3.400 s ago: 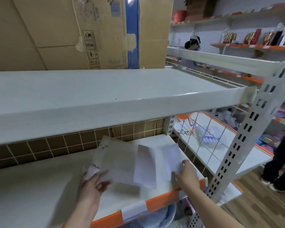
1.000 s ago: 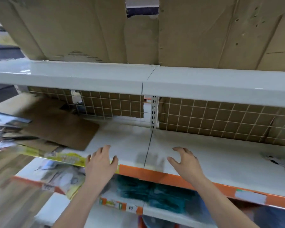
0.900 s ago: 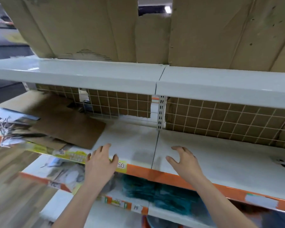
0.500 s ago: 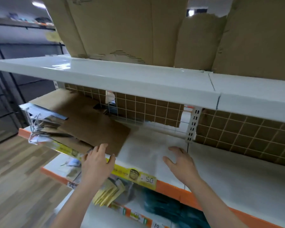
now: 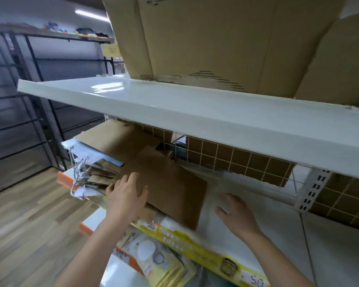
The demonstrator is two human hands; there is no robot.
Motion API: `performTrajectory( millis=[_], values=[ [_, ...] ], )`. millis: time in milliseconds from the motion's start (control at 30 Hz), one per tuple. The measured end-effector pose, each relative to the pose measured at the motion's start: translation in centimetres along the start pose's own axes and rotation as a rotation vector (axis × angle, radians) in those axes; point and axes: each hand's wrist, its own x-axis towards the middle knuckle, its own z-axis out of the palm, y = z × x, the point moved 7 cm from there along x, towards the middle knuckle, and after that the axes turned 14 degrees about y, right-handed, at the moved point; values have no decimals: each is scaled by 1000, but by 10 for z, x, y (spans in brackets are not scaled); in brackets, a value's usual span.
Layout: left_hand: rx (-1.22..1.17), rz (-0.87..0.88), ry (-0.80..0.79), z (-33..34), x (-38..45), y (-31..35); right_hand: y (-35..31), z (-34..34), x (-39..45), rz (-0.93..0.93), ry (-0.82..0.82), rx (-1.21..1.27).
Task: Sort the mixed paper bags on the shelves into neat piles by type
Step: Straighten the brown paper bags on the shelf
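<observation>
A loose heap of flat brown paper bags [image 5: 166, 183] is shown on the middle shelf [image 5: 257, 230], at its left end; light and floppy, it is best lifted under the near edge. Atop it the left hand [image 5: 125, 196] is laid flat; right of it the right hand [image 5: 235, 214] is spread, grasping nothing.

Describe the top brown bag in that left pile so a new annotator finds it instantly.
Find the middle white shelf under the cardboard boxes. At its left end lies a messy bag pile; the top brown bag is flat, plain kraft, tilted, under the left hand.
</observation>
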Motion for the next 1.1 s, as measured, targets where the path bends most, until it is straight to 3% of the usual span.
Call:
performTrajectory(
  millis=[233, 367, 567, 667, 833, 933, 1100],
  values=[
    [5, 101, -67, 20, 78, -65, -56, 58, 14, 142, 39, 13],
    [42, 152, -14, 23, 123, -98, -81, 86, 18, 266, 69, 9],
    [1, 137, 86, 27, 195, -148, -85, 120, 11, 623, 45, 9],
    [89, 88, 56, 33, 224, -167, -87, 125, 8, 747, 36, -79],
    [226, -101, -61, 53, 267, -201, -89, 130, 12, 832, -12, -159],
    [300, -108, -124, 64, 274, -210, -90, 130, 15, 834, -47, -253],
    [298, -86, -52, 56, 279, -203, -90, 129, 16, 862, -47, -377]
  ],
)
